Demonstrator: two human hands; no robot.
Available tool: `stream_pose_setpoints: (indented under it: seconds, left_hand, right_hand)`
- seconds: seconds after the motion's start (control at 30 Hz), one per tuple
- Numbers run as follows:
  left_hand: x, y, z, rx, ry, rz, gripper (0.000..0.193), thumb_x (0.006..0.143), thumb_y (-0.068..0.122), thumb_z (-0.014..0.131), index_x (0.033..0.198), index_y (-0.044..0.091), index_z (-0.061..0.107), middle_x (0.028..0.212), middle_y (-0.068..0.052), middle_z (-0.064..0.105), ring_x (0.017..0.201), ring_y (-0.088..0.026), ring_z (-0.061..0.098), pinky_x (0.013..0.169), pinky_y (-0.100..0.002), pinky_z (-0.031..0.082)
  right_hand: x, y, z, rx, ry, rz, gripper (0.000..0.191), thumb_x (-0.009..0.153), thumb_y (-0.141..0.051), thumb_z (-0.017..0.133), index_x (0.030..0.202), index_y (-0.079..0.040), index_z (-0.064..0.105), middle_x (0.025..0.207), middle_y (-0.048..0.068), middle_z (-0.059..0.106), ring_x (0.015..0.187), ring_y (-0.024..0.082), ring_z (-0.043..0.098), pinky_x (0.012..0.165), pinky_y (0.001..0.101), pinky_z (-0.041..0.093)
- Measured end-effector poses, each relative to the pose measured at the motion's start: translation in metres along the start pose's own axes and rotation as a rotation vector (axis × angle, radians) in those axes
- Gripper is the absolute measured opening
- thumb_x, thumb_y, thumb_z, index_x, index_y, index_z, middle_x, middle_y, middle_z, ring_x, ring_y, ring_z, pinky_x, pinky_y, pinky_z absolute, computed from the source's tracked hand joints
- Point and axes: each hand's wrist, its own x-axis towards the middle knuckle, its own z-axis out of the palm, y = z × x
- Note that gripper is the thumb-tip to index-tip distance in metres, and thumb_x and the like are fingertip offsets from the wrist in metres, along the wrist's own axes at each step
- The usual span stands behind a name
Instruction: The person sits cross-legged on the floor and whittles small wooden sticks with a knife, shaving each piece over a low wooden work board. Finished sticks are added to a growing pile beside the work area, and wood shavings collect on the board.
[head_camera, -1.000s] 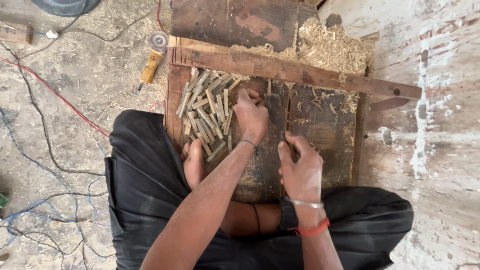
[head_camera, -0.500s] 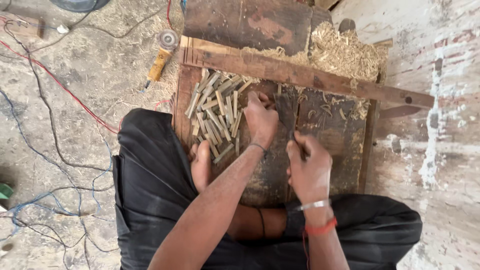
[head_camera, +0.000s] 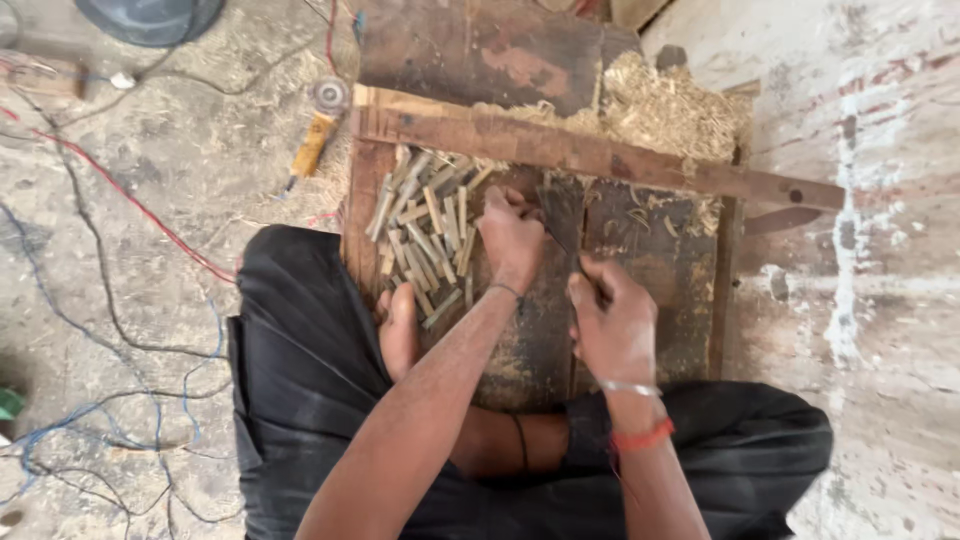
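Note:
I sit cross-legged in front of a dark wooden work board (head_camera: 640, 330). My left hand (head_camera: 512, 238) is closed around a short stick at the board's middle, right beside a pile of several short cut sticks (head_camera: 425, 230). To the right and nearer my body, my right hand (head_camera: 612, 325) grips the handle of a dark blade tool (head_camera: 560, 205). The blade reaches up toward my left hand's fingers. Where blade and stick meet is hidden by my fingers.
A wooden beam (head_camera: 600, 155) crosses the far side of the board, with a heap of wood shavings (head_camera: 670, 100) behind it. A yellow-handled grinder (head_camera: 315, 135) and loose cables (head_camera: 120, 210) lie on the floor at left. My bare foot (head_camera: 400, 325) rests by the sticks. A white wall (head_camera: 880, 250) stands at right.
Both hands stay at the middle of the board with small working motions. My right hand has shifted slightly. The view has drifted a little.

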Motion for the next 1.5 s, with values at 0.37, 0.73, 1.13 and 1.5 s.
stream_pose_setpoints:
  seconds: [0.37,0.73,1.13,1.5]
  left_hand:
    - [0.0,-0.008,0.004,0.22,0.123,0.129,0.027,0.076,-0.014,0.066,0.098,-0.002,0.057,0.087,-0.021,0.07,0.081,-0.036,0.069,0.068,-0.045,0.056]
    - [-0.001,0.006,-0.002,-0.155,-0.079,-0.011,0.03,0.083,-0.015,0.06,0.109,-0.003,0.052,0.094,-0.023,0.072,0.075,-0.026,0.076,0.055,-0.035,0.064]
    - [-0.007,0.007,-0.013,-0.193,-0.231,0.018,0.031,0.092,-0.006,0.065,0.124,-0.007,0.065,0.101,-0.021,0.075,0.08,-0.023,0.077,0.066,-0.032,0.066]
    - [-0.018,-0.007,-0.02,-0.09,-0.232,0.054,0.02,0.099,-0.001,0.056,0.116,-0.007,0.064,0.098,-0.021,0.075,0.081,-0.023,0.079,0.066,-0.032,0.067]
  right_hand:
    - [0.007,-0.002,0.004,-0.021,0.031,0.006,0.025,0.094,-0.014,0.065,0.115,-0.002,0.072,0.076,0.007,0.072,0.045,0.011,0.057,0.035,0.0308,0.044]
    - [0.018,0.033,0.016,0.763,0.004,0.198,0.032,0.095,-0.017,0.063,0.125,-0.006,0.062,0.084,0.014,0.074,0.046,0.015,0.06,0.035,0.0276,0.044]
    - [0.01,0.097,-0.051,0.545,0.036,-0.038,0.041,0.099,-0.024,0.067,0.133,-0.001,0.06,0.097,0.014,0.075,0.056,0.015,0.064,0.041,0.0267,0.05]
    - [0.036,0.114,-0.047,0.937,0.062,-0.069,0.039,0.1,-0.022,0.069,0.134,-0.005,0.059,0.101,0.016,0.074,0.061,0.017,0.066,0.044,0.0269,0.051]
